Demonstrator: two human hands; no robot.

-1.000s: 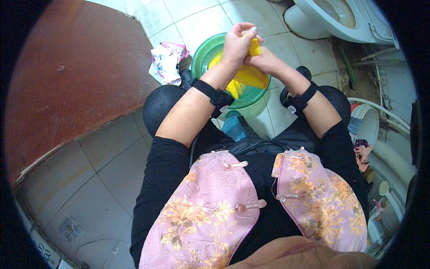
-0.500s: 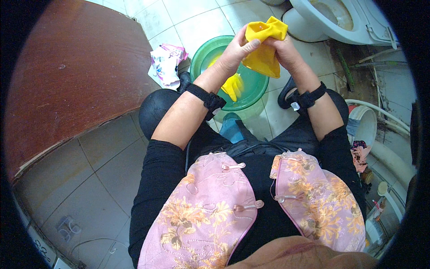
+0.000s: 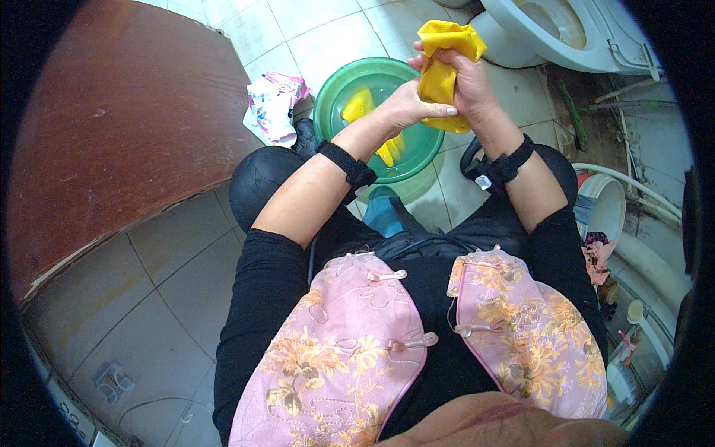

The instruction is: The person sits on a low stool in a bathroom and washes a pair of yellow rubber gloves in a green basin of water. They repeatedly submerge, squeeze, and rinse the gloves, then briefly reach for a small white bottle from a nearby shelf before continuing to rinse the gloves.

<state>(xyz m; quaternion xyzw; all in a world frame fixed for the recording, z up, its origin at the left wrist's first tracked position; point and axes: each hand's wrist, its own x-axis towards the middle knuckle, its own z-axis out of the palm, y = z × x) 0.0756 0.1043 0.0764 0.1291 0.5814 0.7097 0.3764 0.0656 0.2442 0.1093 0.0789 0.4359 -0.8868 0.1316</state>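
Note:
A yellow rubber glove (image 3: 438, 79) is bunched up between my two hands, above the right side of a green basin (image 3: 333, 91). My right hand (image 3: 472, 86) wraps round its upper part, with the wide cuff end standing out above the thumb. Lower down, my left hand (image 3: 410, 106) grips the glove, its thumb lying across the yellow rubber. In the water of the basin lies another yellow rubber glove (image 3: 359, 106), partly hidden behind my left wrist.
A crumpled white and pink package (image 3: 272, 108) lies on the tiles left of the basin. A brown wooden panel (image 3: 126, 134) fills the far left. At the upper right stands a toilet (image 3: 514, 33); a white bucket (image 3: 605, 212) and pipes are beside my right knee.
My right hand has closed round the glove's upper part, and my left hand has slid down to its lower part. The glove, spread wider before, is now squeezed narrow.

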